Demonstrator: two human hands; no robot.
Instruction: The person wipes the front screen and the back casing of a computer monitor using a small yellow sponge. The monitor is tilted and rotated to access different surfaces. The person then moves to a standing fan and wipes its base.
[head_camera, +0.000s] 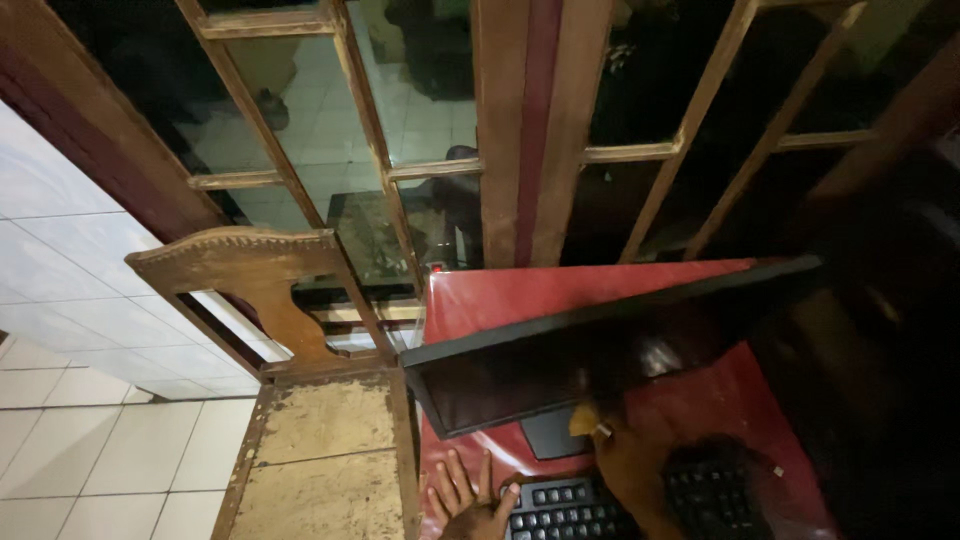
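Your monitor (610, 350) already stands on the red bench (560, 295), with the keyboard (570, 505) in front. Your left hand (472, 500) lies flat beside the keyboard, fingers spread and empty. Your right hand (625, 455) reaches under the screen; I cannot tell its grip. A wooden chair (300, 400) stands left.

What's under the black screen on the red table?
Under the black screen sits its dark stand base on the red table, beside the right hand. The screen covers the stand's neck and the table behind it.
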